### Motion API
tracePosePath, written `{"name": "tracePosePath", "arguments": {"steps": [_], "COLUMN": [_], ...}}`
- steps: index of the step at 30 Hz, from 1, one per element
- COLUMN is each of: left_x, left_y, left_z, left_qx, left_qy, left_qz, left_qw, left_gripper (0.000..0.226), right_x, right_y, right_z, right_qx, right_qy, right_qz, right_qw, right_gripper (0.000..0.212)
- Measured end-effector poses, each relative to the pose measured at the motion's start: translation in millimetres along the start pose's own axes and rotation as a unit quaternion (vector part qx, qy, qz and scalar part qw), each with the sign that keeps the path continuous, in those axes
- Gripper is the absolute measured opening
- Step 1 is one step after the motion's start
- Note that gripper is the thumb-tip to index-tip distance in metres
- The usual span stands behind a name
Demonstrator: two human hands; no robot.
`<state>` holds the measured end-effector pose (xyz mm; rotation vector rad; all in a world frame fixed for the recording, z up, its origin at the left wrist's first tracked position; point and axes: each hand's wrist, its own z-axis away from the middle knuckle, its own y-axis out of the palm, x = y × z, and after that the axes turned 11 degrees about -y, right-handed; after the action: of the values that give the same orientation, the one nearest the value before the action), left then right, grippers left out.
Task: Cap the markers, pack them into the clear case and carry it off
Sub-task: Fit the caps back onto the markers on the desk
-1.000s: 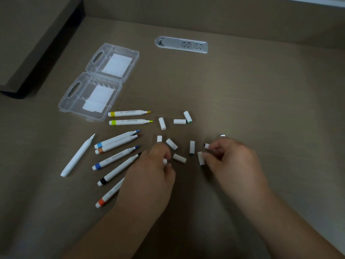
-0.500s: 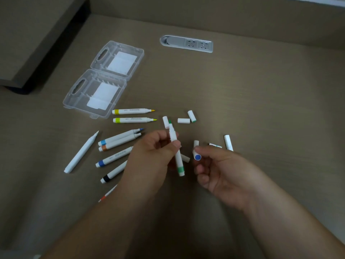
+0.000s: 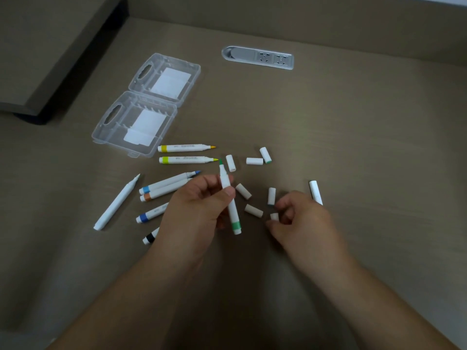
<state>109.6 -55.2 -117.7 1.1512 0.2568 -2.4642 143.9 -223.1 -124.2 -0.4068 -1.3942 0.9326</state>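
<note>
My left hand (image 3: 199,210) grips an uncapped green marker (image 3: 230,200), tip pointing away from me. My right hand (image 3: 300,221) rests low over the table with its fingers curled on a white cap (image 3: 274,216). Several white caps (image 3: 243,191) lie scattered between and beyond the hands. Several uncapped markers (image 3: 187,148) lie to the left, some partly under my left hand. The clear case (image 3: 136,122) lies open and flat at the upper left. A capped marker (image 3: 316,192) lies past my right hand.
A grey socket panel (image 3: 257,58) is set into the table at the back. A raised shelf edge (image 3: 50,79) runs along the far left. The table's back wall rises behind the panel.
My left hand picked up the green marker and holds it above the table. My right hand, which held a blue-ended cap up half a second ago, has dropped back among the caps.
</note>
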Motion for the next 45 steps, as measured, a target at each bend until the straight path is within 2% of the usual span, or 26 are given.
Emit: {"name": "tracePosePath", "arguments": {"steps": [3,8,15,18,20,21,22,24,25,26,28,30,32,33,34,36,37,38,39,41,45], "left_x": [3,5,4,3,2,2,1,1,0,0,-1,-3,-3,-3,-2,-2,-2,-1,-1,0,2], "left_y": [-2,-7,-12,-14,-15,-15,-14,-12,-11,-10,-7,-6,-6,-7,-8,-11,-12,-14,-15,-17,-18], "left_z": [-2,-4,-5,-5,-5,-5,-5,-5,-5,-5,-5,-4,-4,-4,-5,-6,-6,-7,-7,-7,-8], "left_qx": [-0.003,-0.01,-0.024,-0.02,-0.018,-0.018,-0.019,-0.021,-0.023,-0.025,-0.024,-0.019,-0.016,-0.017,-0.018,-0.022,-0.026,-0.031,-0.036,-0.038,-0.038], "left_qy": [-0.005,0.006,0.018,0.018,0.019,0.019,0.019,0.02,0.02,0.022,0.028,0.034,0.035,0.033,0.032,0.028,0.027,0.026,0.024,0.023,0.023], "left_qz": [0.004,-0.013,-0.02,-0.028,-0.027,-0.027,-0.026,-0.02,-0.018,-0.016,-0.007,-0.007,-0.009,-0.011,-0.011,-0.004,-0.001,0.001,0.004,0.008,0.0], "left_qw": [1.0,1.0,0.999,0.999,0.999,0.999,0.999,0.999,0.999,0.999,0.999,0.999,0.999,0.999,0.999,0.999,0.999,0.999,0.999,0.999,0.999], "left_gripper": [0.015,0.014,0.013,0.012,0.013,0.013,0.014,0.015,0.016,0.015,0.014,0.014,0.013,0.013,0.013,0.014,0.013,0.013,0.013,0.013,0.015], "right_x": [2,11,12,17,23,27,31,35,37,38,38,39,39,38,37,33,31,30,31,36,32], "right_y": [3,8,25,20,14,10,7,1,-2,-4,-7,-7,-5,-3,0,5,7,8,9,11,20], "right_z": [1,-2,-12,-10,-8,-7,-7,-7,-6,-5,-5,-5,-6,-7,-7,-6,-5,-4,-3,-1,0], "right_qx": [0.017,-0.04,0.008,-0.015,-0.023,-0.013,0.003,0.055,0.079,0.098,0.115,0.118,0.108,0.094,0.074,0.04,0.035,0.041,0.056,0.095,0.092], "right_qy": [-0.032,-0.144,-0.23,-0.228,-0.131,-0.05,0.039,0.201,0.26,0.301,0.338,0.343,0.334,0.318,0.283,0.162,0.086,0.014,-0.039,-0.094,-0.133], "right_qz": [0.079,0.125,0.225,0.153,-0.008,-0.14,-0.285,-0.518,-0.584,-0.619,-0.643,-0.646,-0.635,-0.615,-0.569,-0.36,-0.224,-0.1,-0.006,0.086,0.129], "right_qw": [0.996,0.981,0.947,0.961,0.991,0.989,0.958,0.83,0.765,0.719,0.678,0.671,0.688,0.715,0.769,0.918,0.97,0.994,0.998,0.987,0.978], "right_gripper": [0.013,0.013,0.007,0.005,0.002,0.001,0.003,0.002,0.004,0.007,0.013,0.015,0.015,0.014,0.012,0.007,0.011,0.015,0.018,0.022,0.027]}}
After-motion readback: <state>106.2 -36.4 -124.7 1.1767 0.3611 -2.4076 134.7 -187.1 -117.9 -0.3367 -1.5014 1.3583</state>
